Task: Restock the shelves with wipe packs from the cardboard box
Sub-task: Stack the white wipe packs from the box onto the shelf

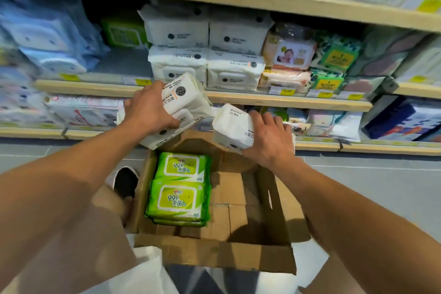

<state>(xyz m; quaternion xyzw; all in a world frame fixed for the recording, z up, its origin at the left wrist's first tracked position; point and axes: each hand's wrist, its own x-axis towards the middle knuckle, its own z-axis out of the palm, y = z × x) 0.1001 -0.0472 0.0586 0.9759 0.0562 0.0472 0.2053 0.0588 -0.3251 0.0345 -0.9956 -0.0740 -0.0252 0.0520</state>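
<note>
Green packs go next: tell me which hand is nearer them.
Left. The left hand is above the green packs, slightly left; the right hand is up and right, over the box's bare side.

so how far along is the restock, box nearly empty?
Mostly done: white wipe packs already sit stacked on the middle shelf, and most of the cardboard box floor is bare. In hand: the left hand grips white packs and the right hand grips another white pack, both above the box. Left: these, plus the stacked green wipe packs in the box.
</note>
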